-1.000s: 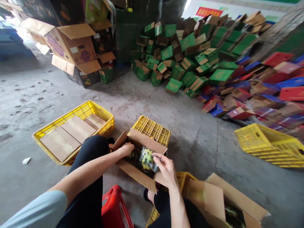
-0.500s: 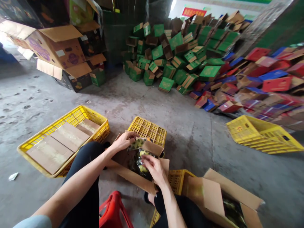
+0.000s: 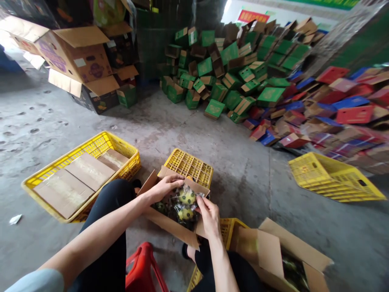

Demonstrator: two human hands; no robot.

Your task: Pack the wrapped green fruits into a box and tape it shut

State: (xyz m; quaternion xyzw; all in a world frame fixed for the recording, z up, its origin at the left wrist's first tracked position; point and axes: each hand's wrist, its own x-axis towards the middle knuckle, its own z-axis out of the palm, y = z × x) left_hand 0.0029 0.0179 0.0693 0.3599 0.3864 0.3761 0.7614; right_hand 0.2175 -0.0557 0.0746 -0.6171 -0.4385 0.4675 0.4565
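An open cardboard box (image 3: 170, 227) stands between my knees. In its mouth is a clear plastic bag of fruit (image 3: 186, 196), yellow-green with dark spots. My left hand (image 3: 166, 187) pinches the bag's upper left edge. Thumb and fingers of my right hand (image 3: 209, 213) close on the clear film at its right side. Just below lies another wrapped fruit (image 3: 184, 213) of the same look. The rest of the box's contents is partly hidden by my hands and the flaps.
A yellow crate (image 3: 135, 158) at left holds several taped cartons (image 3: 89, 172). Behind the box is an upturned yellow crate (image 3: 194, 166). At lower right stands another open carton (image 3: 269, 247). A red stool (image 3: 142, 269) is below me. Piled boxes (image 3: 212, 109) fill the background.
The spotted fruit bag has shifted right and turned more toward me. My left hand has moved slightly right; my right hand has moved from atop the fruit to the bag's right edge.
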